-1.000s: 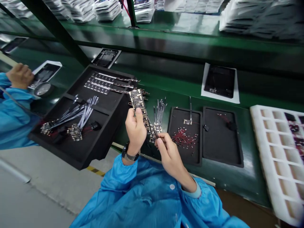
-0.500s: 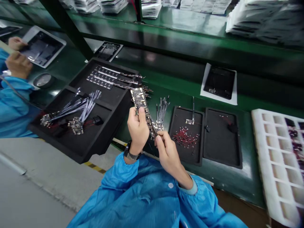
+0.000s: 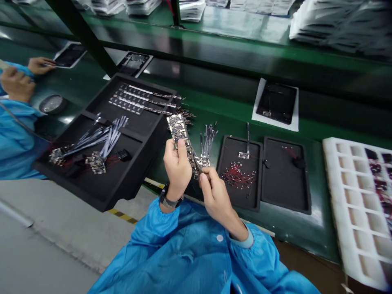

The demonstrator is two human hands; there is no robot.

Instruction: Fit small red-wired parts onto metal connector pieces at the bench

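My left hand (image 3: 178, 165) grips a circuit board panel (image 3: 178, 127) with its thumb on top; rows of small parts and pale connectors cover it. My right hand (image 3: 214, 190) is closed round dark, slim tweezers (image 3: 198, 166), their tip against the panel's right edge. The panel's lower end is partly hidden by my fingers. Just behind my hands, small boards (image 3: 203, 161) with grey flat cables (image 3: 209, 136) lie on the green bench.
At left stands a black tray (image 3: 139, 153) with cabled boards and strips. Two shallow black trays (image 3: 286, 179) lie right, one holding red-wired parts (image 3: 237, 175). A white foam tray (image 3: 339, 196) sits far right. A co-worker's hands (image 3: 18, 83) are at far left.
My hands and the panel hold nearly the same pose. At far left, one of the co-worker's hands has moved away from the other, and the tablet-like part there has shifted back.
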